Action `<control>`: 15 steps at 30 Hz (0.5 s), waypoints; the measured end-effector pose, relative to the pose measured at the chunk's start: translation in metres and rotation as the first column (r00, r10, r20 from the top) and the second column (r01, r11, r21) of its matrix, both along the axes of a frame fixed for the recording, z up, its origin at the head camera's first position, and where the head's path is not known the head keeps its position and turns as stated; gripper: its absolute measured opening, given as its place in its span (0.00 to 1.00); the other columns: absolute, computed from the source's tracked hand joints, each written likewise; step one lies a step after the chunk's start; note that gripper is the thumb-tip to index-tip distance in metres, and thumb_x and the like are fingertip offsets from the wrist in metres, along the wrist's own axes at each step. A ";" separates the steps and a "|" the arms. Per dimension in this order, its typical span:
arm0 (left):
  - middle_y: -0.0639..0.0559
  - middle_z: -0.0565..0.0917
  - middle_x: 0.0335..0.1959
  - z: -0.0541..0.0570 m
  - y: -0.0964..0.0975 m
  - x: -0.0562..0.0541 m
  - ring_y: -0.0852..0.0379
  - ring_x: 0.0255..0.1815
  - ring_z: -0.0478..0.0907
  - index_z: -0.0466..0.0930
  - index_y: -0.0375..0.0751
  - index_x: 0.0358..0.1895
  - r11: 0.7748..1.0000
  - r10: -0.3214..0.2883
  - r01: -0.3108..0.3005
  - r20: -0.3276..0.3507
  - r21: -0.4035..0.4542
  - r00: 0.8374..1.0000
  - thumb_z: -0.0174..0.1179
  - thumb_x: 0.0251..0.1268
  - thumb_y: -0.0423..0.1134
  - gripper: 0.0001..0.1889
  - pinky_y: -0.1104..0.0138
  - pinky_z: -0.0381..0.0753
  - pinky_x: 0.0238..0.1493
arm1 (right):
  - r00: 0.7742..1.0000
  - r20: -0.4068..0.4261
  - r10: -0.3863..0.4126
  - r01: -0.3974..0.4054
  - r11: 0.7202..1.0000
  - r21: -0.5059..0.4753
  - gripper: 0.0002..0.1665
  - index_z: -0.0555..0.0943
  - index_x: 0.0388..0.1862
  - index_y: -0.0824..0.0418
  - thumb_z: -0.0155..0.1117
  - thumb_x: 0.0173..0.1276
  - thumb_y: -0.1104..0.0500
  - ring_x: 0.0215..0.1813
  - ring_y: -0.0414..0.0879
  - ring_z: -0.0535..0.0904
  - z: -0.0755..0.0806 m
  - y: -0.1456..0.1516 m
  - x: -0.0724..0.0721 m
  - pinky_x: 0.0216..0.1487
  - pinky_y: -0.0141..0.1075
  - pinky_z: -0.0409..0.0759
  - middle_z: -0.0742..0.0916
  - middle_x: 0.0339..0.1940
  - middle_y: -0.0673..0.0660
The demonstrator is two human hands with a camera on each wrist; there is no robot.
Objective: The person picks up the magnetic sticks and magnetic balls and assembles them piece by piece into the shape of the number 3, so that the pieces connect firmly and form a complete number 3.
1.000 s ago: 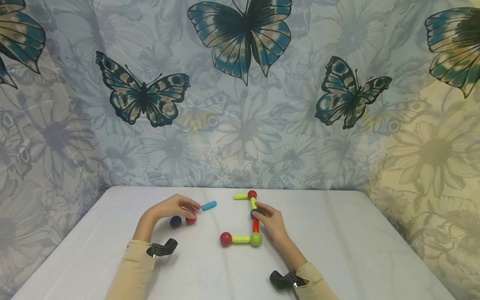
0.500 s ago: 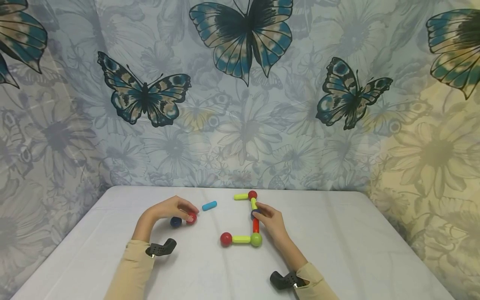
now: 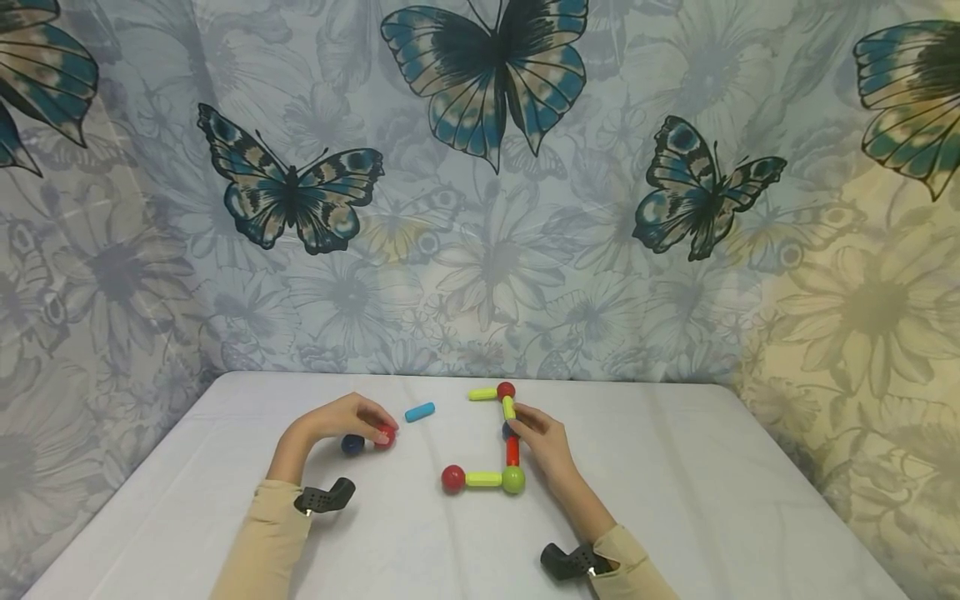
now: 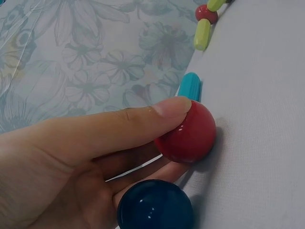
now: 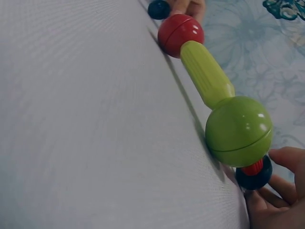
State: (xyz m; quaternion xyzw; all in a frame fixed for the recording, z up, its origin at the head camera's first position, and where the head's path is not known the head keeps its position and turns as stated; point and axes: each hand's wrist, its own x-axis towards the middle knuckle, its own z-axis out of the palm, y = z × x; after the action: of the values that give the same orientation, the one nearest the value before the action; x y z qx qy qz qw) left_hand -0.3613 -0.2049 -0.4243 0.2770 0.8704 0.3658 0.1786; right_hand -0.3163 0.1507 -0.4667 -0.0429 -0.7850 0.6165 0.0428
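Observation:
My left hand [image 3: 341,417] pinches a loose red ball [image 4: 195,136] between thumb and fingers, low over the white tablecloth. Close beside it lies a dark blue ball [image 4: 155,207]. On the right, a chain of toy balls and rods forms a bracket shape. My right hand [image 3: 549,447] grips its middle dark blue ball [image 5: 252,177], which is partly hidden behind the fingers. From that ball a red rod [image 3: 513,452] leads to a green ball [image 5: 238,130], then a yellow-green rod [image 3: 483,479] and a red end ball [image 3: 453,478].
Farther back, the chain has a yellow-green rod [image 3: 509,407], a red corner ball [image 3: 506,390] and another yellow-green rod [image 3: 482,395]. A light blue rod [image 3: 420,412] lies loose between the hands. Butterfly-print fabric [image 3: 480,317] hangs behind the table.
The left fingers, spread over the red ball a second ago, have drawn in and now pinch it. The right hand stays at the chain's blue ball.

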 end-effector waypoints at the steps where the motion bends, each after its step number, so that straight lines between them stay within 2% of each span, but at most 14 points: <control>1: 0.49 0.88 0.46 0.000 0.000 0.000 0.58 0.49 0.83 0.85 0.43 0.49 1.000 0.001 -0.001 -0.002 -0.003 1.000 0.68 0.59 0.45 0.16 0.57 0.79 0.58 | 1.000 -0.004 -0.002 0.002 1.000 -0.002 0.26 0.77 0.63 0.58 0.65 0.68 0.55 0.69 0.55 0.74 0.000 0.000 0.000 0.68 0.49 0.73 0.81 0.65 0.60; 9: 0.48 0.88 0.46 0.001 0.003 0.001 0.59 0.48 0.84 0.85 0.41 0.50 1.000 -0.009 0.009 -0.002 -0.007 1.000 0.68 0.60 0.43 0.17 0.62 0.81 0.55 | 1.000 -0.002 -0.025 0.025 1.000 0.011 0.25 0.75 0.66 0.58 0.59 0.72 0.57 0.70 0.55 0.73 0.001 -0.002 -0.009 0.69 0.48 0.72 0.80 0.65 0.61; 15: 0.47 0.88 0.47 0.002 0.005 0.003 0.55 0.50 0.84 0.85 0.40 0.50 1.000 -0.006 0.006 -0.001 -0.002 1.000 0.67 0.60 0.42 0.16 0.57 0.80 0.57 | 1.000 -0.009 -0.002 0.002 1.000 -0.026 0.27 0.71 0.69 0.60 0.58 0.72 0.59 0.71 0.57 0.71 0.003 -0.005 -0.020 0.70 0.48 0.71 0.77 0.68 0.63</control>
State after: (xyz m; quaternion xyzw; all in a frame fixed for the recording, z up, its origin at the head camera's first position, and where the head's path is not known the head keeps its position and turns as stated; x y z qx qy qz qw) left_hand -0.3586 -0.2000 -0.4219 0.2797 0.8701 0.3640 0.1795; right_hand -0.3360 0.1457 -0.4638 -0.0413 -0.7765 0.6270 0.0465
